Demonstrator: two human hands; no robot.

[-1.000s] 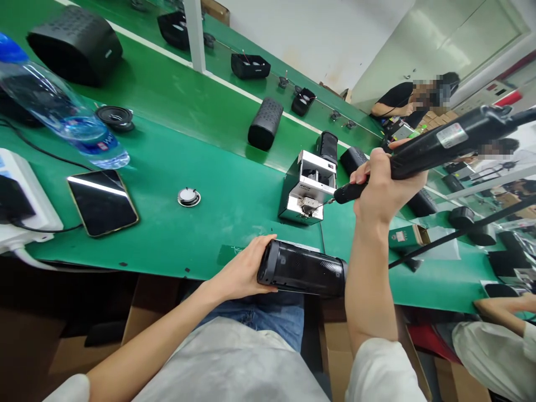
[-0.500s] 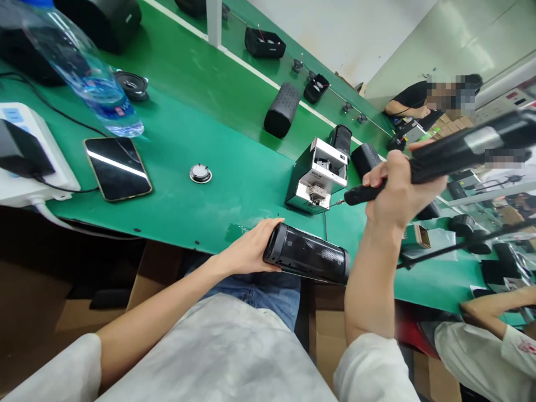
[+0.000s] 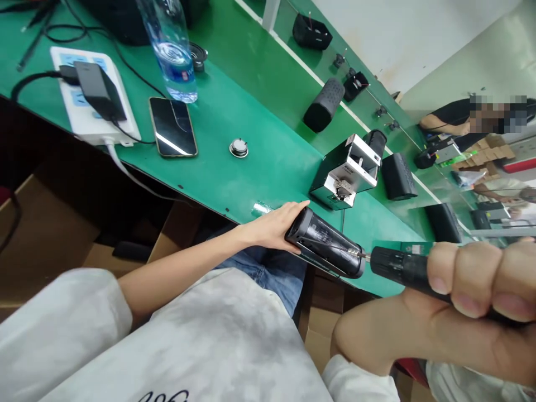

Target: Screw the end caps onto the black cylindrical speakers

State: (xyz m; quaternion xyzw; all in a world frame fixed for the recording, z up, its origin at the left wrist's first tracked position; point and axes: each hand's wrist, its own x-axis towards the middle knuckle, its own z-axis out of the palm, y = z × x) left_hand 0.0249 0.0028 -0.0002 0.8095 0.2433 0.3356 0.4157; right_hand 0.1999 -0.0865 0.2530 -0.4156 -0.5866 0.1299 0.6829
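Observation:
My left hand (image 3: 280, 228) grips the left end of a black speaker (image 3: 326, 243) with a perforated front, held at the table's front edge above my lap. Wrapped round a black electric screwdriver (image 3: 404, 267), my right hand (image 3: 473, 279) is large at the right of the view. The screwdriver points left, and its bit overlaps the right end of the speaker; whether it touches cannot be told. Behind the speaker stands a silver and black box-shaped device (image 3: 347, 173). A small round metal part (image 3: 238, 147) lies on the green table (image 3: 221, 184).
To the left are a phone (image 3: 173, 127), a water bottle (image 3: 173, 56) and a white power strip (image 3: 92, 131) with cables. More speakers (image 3: 324, 105) stand along the green line behind. A person in black (image 3: 450, 117) sits at the far right, with others beyond.
My right hand has brought the screwdriver down from beside the silver device to the speaker's right end. The view has shifted, so the table items appear further right. My left hand still holds the speaker.

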